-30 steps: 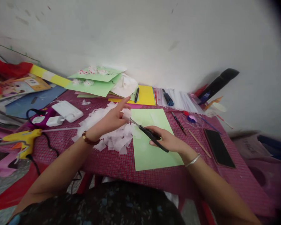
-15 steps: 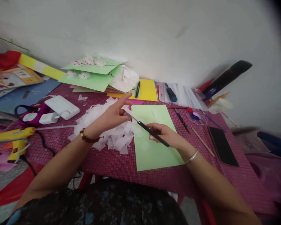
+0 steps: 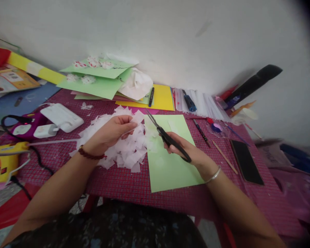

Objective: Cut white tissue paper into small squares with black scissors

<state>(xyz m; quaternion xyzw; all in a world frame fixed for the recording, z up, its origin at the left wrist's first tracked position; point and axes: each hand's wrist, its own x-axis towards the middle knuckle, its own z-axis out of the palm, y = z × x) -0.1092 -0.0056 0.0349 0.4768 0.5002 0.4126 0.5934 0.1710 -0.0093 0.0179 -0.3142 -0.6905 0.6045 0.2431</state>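
My right hand (image 3: pixel 179 146) grips black-handled scissors (image 3: pixel 167 137) above a light green sheet (image 3: pixel 170 172); the slim blades point up and left, slightly apart. Over the heap of cut white paper pieces (image 3: pixel 126 155), my left hand (image 3: pixel 115 131) is closed in a pinch. A small white paper piece (image 3: pixel 137 117) shows at its fingertips, hard to tell from the pile behind. A few white scraps lie on the green sheet's upper left part, close to the blades.
Green cards with white paper flowers (image 3: pixel 93 82) are stacked at the back left. A yellow glue gun (image 3: pixel 9 162) and a purple power strip (image 3: pixel 26 129) sit on the left. To the right lie a pencil (image 3: pixel 224 156) and a phone (image 3: pixel 246 162). A blue cutter (image 3: pixel 189 101) rests near the wall.
My left hand has gone from spread fingers near the blades to a pinch, slightly left and lower. The scissors have turned, their tips now higher and their blades parted. The view has shifted slightly.
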